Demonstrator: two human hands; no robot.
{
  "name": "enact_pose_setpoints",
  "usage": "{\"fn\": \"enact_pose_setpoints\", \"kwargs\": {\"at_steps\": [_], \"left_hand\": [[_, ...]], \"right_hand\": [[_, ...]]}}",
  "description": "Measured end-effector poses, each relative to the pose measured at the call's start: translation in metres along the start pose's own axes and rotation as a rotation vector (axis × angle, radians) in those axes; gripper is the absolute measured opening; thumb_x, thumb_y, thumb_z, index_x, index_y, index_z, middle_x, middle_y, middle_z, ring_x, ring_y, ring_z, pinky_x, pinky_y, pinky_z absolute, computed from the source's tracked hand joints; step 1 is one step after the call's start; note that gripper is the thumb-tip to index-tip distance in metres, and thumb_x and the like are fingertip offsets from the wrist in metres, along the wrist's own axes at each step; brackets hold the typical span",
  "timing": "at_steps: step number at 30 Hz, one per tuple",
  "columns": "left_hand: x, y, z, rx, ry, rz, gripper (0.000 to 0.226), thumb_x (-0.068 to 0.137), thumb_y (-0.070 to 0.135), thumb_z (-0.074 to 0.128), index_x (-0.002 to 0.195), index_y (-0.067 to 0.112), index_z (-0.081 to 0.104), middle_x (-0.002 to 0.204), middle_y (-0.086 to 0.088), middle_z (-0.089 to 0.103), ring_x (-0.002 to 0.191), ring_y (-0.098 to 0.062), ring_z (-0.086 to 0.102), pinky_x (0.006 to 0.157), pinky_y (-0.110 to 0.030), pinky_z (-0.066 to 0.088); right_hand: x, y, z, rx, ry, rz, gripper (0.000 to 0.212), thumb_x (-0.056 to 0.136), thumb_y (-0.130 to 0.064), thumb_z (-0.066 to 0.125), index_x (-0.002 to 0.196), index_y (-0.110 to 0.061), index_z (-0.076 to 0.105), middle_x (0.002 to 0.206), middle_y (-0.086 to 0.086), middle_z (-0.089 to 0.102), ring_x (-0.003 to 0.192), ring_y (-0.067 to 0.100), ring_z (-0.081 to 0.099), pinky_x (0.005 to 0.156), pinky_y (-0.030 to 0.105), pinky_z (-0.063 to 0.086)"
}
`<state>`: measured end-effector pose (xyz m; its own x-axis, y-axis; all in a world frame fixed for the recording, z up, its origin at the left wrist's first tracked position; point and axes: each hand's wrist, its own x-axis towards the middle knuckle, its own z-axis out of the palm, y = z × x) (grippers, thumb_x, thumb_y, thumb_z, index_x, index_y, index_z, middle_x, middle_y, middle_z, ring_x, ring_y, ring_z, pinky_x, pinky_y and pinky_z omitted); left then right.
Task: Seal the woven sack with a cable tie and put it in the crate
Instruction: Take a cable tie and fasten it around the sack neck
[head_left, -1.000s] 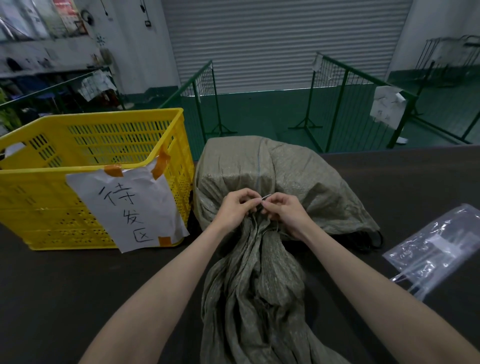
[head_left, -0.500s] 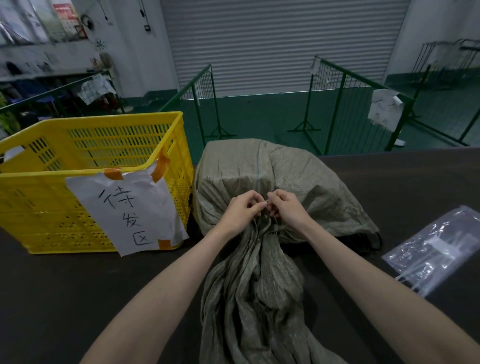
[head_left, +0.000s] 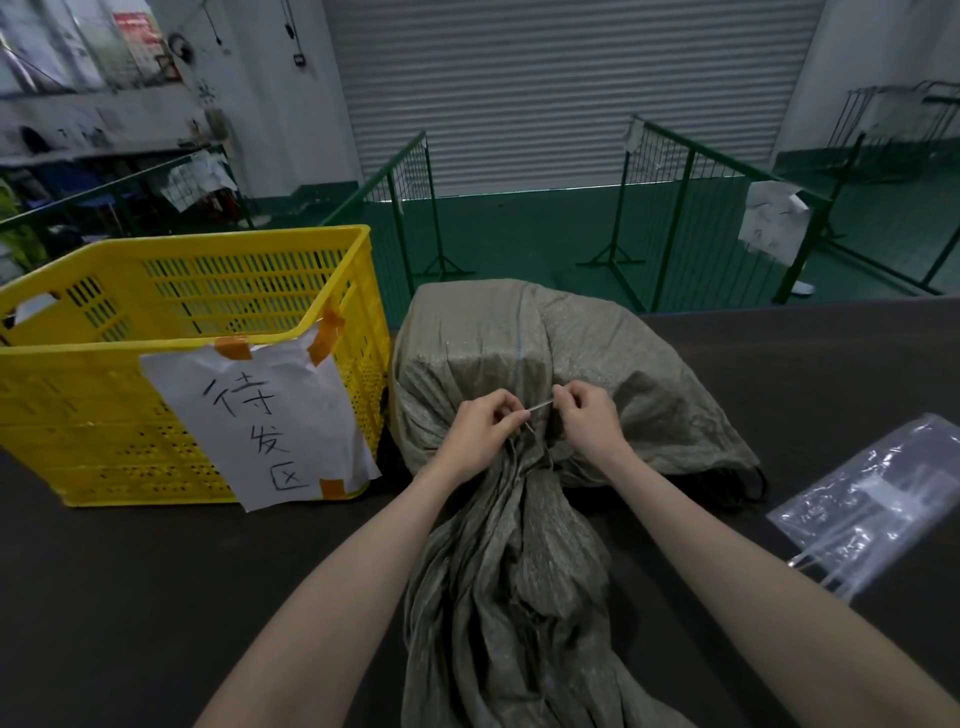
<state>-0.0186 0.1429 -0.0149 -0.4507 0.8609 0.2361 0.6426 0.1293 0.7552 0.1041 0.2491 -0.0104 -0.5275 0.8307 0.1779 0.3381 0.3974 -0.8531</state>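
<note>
A grey-green woven sack lies on the dark table, its neck gathered and trailing toward me. At the neck my left hand and my right hand pinch a thin pale cable tie, a short stretch of which shows taut between the fingertips. The loop around the neck is mostly hidden by cloth and fingers. A yellow slotted crate stands to the left of the sack, touching or nearly touching it, with a handwritten paper sign taped to its front.
A clear plastic bag holding more cable ties lies on the table at the right. Green metal fence panels stand beyond the table's far edge, before a closed roller door.
My hands have drawn slightly apart at the sack's neck, so a short length of the tie now shows between them. The sack and crate have not moved.
</note>
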Motion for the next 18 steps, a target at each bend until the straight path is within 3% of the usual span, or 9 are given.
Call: {"fn": "enact_pose_setpoints", "kwargs": {"at_steps": [5,9,14,18], "left_hand": [[-0.011,-0.011,-0.001,0.027,-0.005,-0.018,0.012,0.091,0.025,0.061,0.086,0.015,0.064,0.075,0.000,0.066,0.062,-0.001,0.054,0.059,-0.011,0.041],[-0.017,-0.014,-0.002,0.035,0.008,-0.024,0.009,0.091,0.025,0.062,0.085,0.018,0.064,0.077,-0.002,0.069,0.071,-0.012,0.062,0.069,-0.026,0.048],[-0.021,-0.012,-0.002,0.066,-0.006,-0.008,0.012,0.092,0.027,0.060,0.088,0.017,0.064,0.078,-0.003,0.070,0.074,-0.015,0.064,0.071,-0.032,0.049],[-0.026,-0.009,0.004,0.068,0.023,0.020,0.012,0.092,0.023,0.060,0.092,0.012,0.064,0.081,-0.004,0.069,0.075,-0.016,0.064,0.072,-0.033,0.050]], "right_hand": [[0.003,0.010,-0.011,0.043,0.070,0.064,0.040,0.094,-0.019,0.052,0.055,-0.018,0.047,0.052,-0.005,0.043,0.061,0.018,0.045,0.062,0.027,0.029],[0.008,0.012,-0.025,0.188,0.139,0.100,0.035,0.093,-0.020,0.053,0.064,0.001,0.055,0.058,0.007,0.045,0.059,0.017,0.042,0.062,0.031,0.034],[0.003,0.015,-0.025,0.374,0.165,0.176,0.037,0.080,-0.050,0.050,0.056,-0.022,0.054,0.054,-0.001,0.040,0.053,0.018,0.038,0.056,0.035,0.031],[-0.016,0.002,-0.015,0.475,0.073,0.194,0.043,0.090,-0.052,0.048,0.059,-0.022,0.047,0.051,-0.002,0.035,0.046,0.013,0.034,0.045,0.028,0.027]]}}
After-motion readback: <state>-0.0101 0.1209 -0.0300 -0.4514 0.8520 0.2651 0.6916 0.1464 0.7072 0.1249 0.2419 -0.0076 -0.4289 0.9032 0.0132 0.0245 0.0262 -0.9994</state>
